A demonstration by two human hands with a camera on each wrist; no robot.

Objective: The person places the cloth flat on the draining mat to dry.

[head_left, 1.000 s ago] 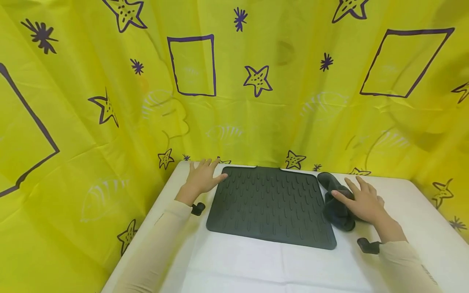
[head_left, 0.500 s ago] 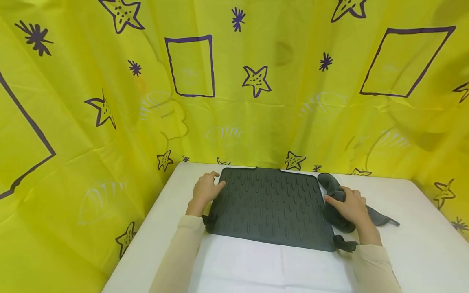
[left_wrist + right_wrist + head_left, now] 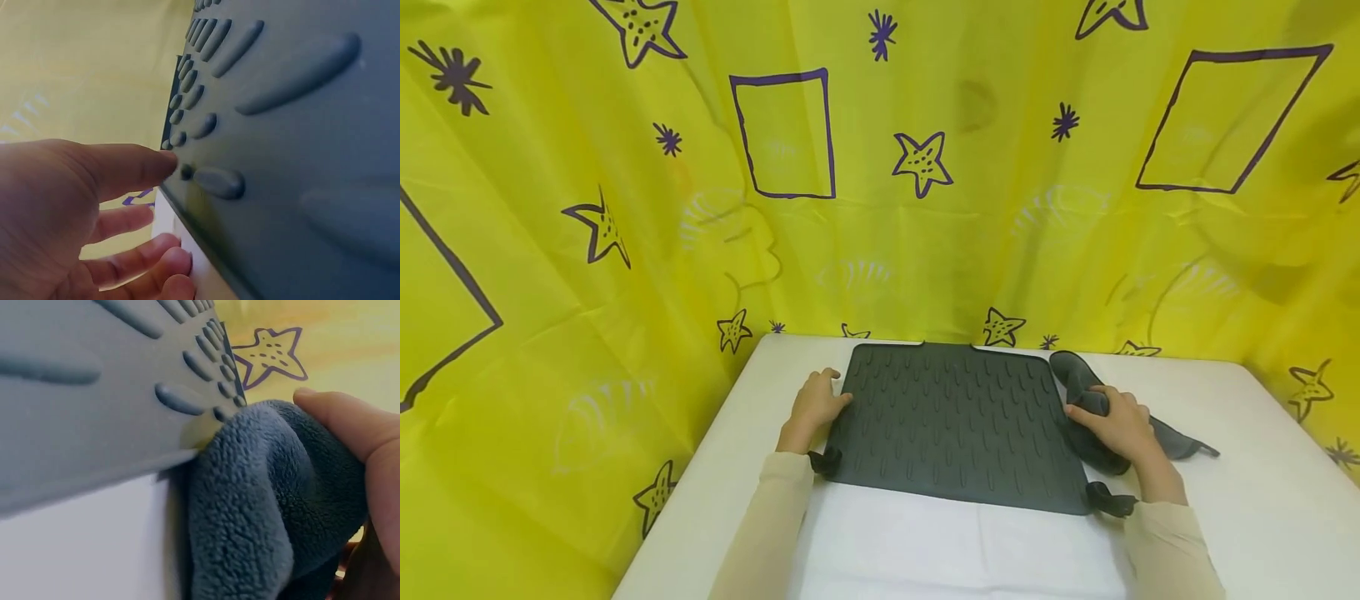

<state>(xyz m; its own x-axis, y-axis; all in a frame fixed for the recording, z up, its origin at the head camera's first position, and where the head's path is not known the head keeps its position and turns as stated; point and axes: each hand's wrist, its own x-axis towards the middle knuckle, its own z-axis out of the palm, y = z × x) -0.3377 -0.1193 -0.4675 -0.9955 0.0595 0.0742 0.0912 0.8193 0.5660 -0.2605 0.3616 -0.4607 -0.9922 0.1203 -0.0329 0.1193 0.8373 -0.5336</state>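
A dark grey rubber mat (image 3: 955,425) with rows of raised ridges lies flat on the white table. At its left edge is my left hand (image 3: 812,406), whose thumb (image 3: 159,165) touches or nearly touches the rim. The other fingers (image 3: 134,265) are loosely bent just outside that rim, with nothing held. Against the mat's right side lies a bunched dark grey fleecy cloth (image 3: 240,506). My right hand (image 3: 1123,423) grips this cloth from above; its fingertips are mostly hidden behind the folds in the right wrist view.
A yellow curtain (image 3: 865,225) with starfish and frame drawings hangs along the table's back and left. The white table (image 3: 1262,467) extends to the right of the cloth and in front of the mat. Small black wrist mounts (image 3: 1108,500) sit close to the mat's near corners.
My right hand has gone from spread fingers over the cloth to gripping it, shifting left. The left hand has come nearer along the mat's left edge, its fingers less spread. The mat stays put.
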